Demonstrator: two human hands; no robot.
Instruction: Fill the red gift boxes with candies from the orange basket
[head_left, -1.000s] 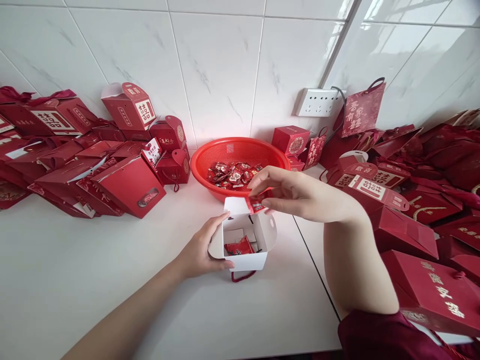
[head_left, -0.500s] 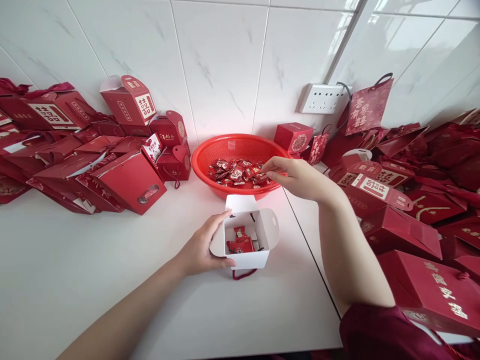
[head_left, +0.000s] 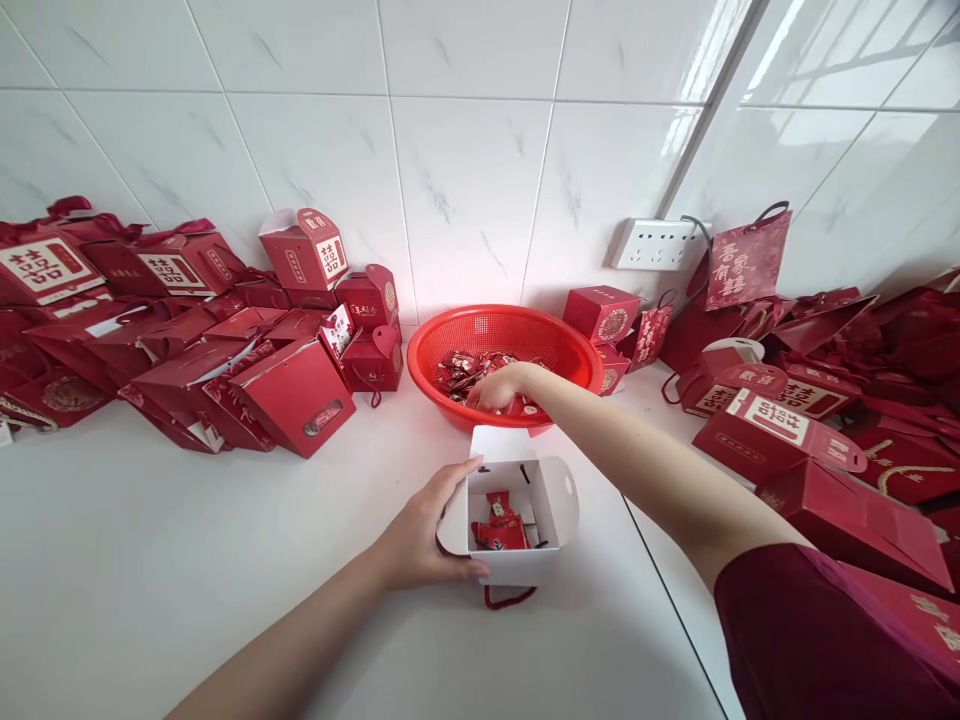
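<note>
My left hand (head_left: 435, 535) grips the left side of an opened gift box (head_left: 517, 571), thumb at the front and fingers behind. The box has a white inside, flaps folded outward and a dark red cord at its front. A few red wrapped candies (head_left: 504, 530) lie at its bottom. Behind it stands a red plastic basket (head_left: 540, 325) holding many red wrapped candies (head_left: 457, 370). My right hand (head_left: 496, 388) reaches down into this basket among the candies. Its fingers point downward and their tips are hidden, so I cannot see whether they hold a candy.
Piled red gift boxes (head_left: 292, 395) stand on the left, and more red boxes (head_left: 780, 430) crowd the right. Small red boxes (head_left: 602, 313) are beside the basket. A white power strip (head_left: 660, 245) is on the tiled wall. A seam runs along the white table (head_left: 360, 660).
My right hand has moved left and down from the basket's right rim into the candies. My left hand keeps its grip on the box. The view has tilted up a little.
</note>
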